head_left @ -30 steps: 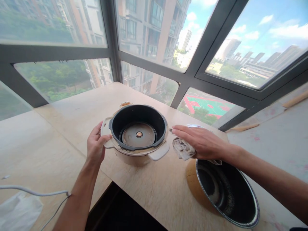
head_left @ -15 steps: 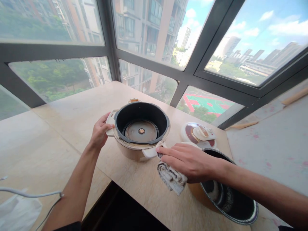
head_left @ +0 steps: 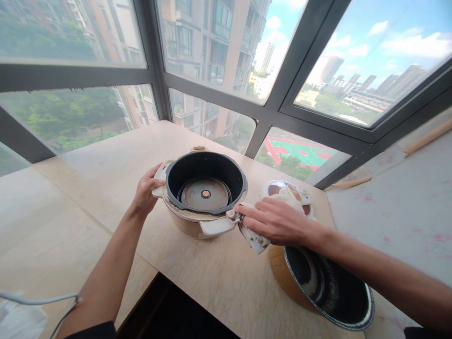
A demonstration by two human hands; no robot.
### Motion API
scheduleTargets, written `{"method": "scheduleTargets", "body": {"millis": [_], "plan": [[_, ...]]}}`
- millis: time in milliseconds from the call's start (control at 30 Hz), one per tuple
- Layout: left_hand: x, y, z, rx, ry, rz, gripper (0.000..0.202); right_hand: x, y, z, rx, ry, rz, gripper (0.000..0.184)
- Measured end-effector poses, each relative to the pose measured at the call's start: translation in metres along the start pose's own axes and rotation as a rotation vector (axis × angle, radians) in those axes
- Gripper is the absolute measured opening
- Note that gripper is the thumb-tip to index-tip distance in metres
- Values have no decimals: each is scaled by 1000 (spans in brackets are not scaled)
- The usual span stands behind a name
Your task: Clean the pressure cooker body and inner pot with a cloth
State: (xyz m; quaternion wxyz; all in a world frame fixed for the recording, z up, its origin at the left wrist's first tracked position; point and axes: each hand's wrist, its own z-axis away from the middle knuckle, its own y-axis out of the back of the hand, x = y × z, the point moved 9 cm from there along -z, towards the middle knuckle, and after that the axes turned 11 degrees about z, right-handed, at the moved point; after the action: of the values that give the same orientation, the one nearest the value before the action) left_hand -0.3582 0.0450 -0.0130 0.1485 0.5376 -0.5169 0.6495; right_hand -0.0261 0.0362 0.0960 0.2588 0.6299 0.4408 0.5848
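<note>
An electric pressure cooker base [head_left: 189, 225] stands on the countertop with no lid on it and no inner pot inside; its dark cavity shows a heating plate [head_left: 205, 194] at the bottom. My left hand [head_left: 145, 190] grips the white side handle at its left. In my right hand [head_left: 273, 219] is a bunched, stained cleaning cloth [head_left: 254, 238], pressed to the cooker's rim at the right, just beside the front handle [head_left: 216, 227]. Below my right forearm lies the inner pot [head_left: 326, 287], tilted on its side, black inside and golden-brown outside.
The cooker lid [head_left: 282, 187], white and brown, sits behind my right hand, partly hidden by it. A grey cable [head_left: 38, 299] and a white plastic bag [head_left: 21, 320] are at the lower left. Windows edge the marble-look countertop [head_left: 88, 188]. A dark gap [head_left: 176, 310] opens at the front.
My right hand has moved the cloth from the front handle's end up and right along the rim. My left hand keeps its hold on the side handle. The view has shifted slightly.
</note>
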Motion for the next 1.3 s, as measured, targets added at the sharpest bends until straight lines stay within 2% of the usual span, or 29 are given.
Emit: {"method": "scheduleTargets", "body": {"millis": [133,267,400,500,600,667,900,1200,1300], "plan": [[1,-3,2,-9,-28,-46,59,15,5,6,58,-44,93,25],[1,-1,2,38,-39,-1,59,12,3,3,47,-36,75,24],[1,-2,4,75,-41,27,63,4,-7,-1,12,7,-7,20],[3,-4,5,87,-50,32,62,8,-17,-2,-50,-15,-140,18],[3,-2,6,118,-48,56,61,17,-27,0,-115,-31,-310,30],[4,-2,6,119,-50,58,60,24,-33,3,-129,-24,-358,30],[5,-1,5,115,-36,52,60,58,-50,22,-28,-21,-197,17],[2,6,4,149,-24,19,65,60,-54,28,117,81,-101,19],[2,5,3,128,-22,17,65,59,-54,32,173,118,-74,19]]}}
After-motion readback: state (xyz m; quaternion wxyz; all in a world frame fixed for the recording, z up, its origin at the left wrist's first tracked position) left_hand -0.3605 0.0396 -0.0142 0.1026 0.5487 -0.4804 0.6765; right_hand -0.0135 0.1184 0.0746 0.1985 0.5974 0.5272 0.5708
